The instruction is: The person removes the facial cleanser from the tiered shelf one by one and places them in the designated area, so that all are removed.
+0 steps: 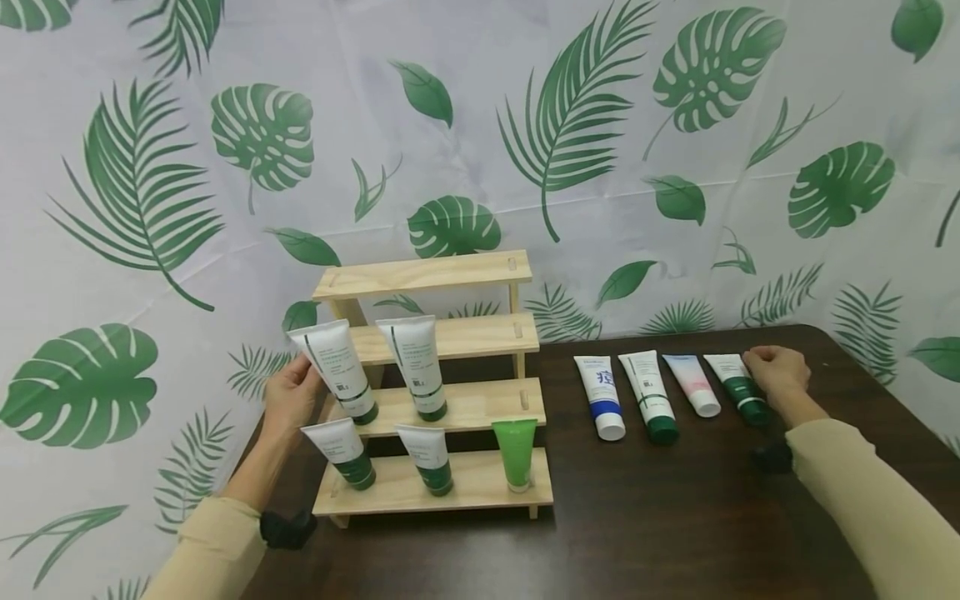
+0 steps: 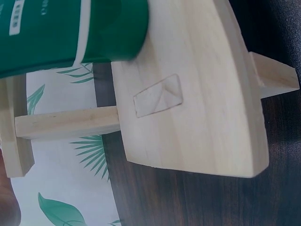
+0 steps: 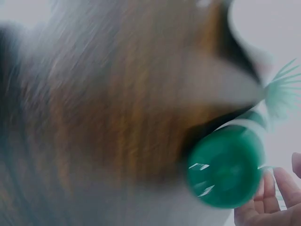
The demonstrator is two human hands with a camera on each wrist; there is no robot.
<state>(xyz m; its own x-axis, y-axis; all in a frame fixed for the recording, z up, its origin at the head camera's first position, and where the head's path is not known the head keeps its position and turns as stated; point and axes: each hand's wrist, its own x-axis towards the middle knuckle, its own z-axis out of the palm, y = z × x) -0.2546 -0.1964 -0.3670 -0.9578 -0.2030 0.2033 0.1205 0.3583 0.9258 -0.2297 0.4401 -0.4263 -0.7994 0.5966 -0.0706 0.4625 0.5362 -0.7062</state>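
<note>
At the left end of the second-lowest shelf stands a white tube with a green cap (image 1: 337,367). My left hand (image 1: 288,396) holds its left edge, the fingertips partly hidden behind it. In the left wrist view only a sliver of the left hand (image 2: 8,202) shows, by a shelf end. My right hand (image 1: 780,379) is at the upper right side of a white-and-green tube (image 1: 738,387) lying on the table. Seen from the right wrist, this tube's green cap (image 3: 225,169) faces the camera, and the loosely bent fingers of my right hand (image 3: 270,202) lie beside it.
The stepped wooden rack (image 1: 450,496) bears another white tube (image 1: 416,367), two small white-and-green tubes (image 1: 426,458) and a bright green tube (image 1: 516,454). Right of it, blue-and-white (image 1: 600,396), white-and-green (image 1: 648,396) and blue-pink (image 1: 692,385) tubes lie on the dark table (image 1: 675,517).
</note>
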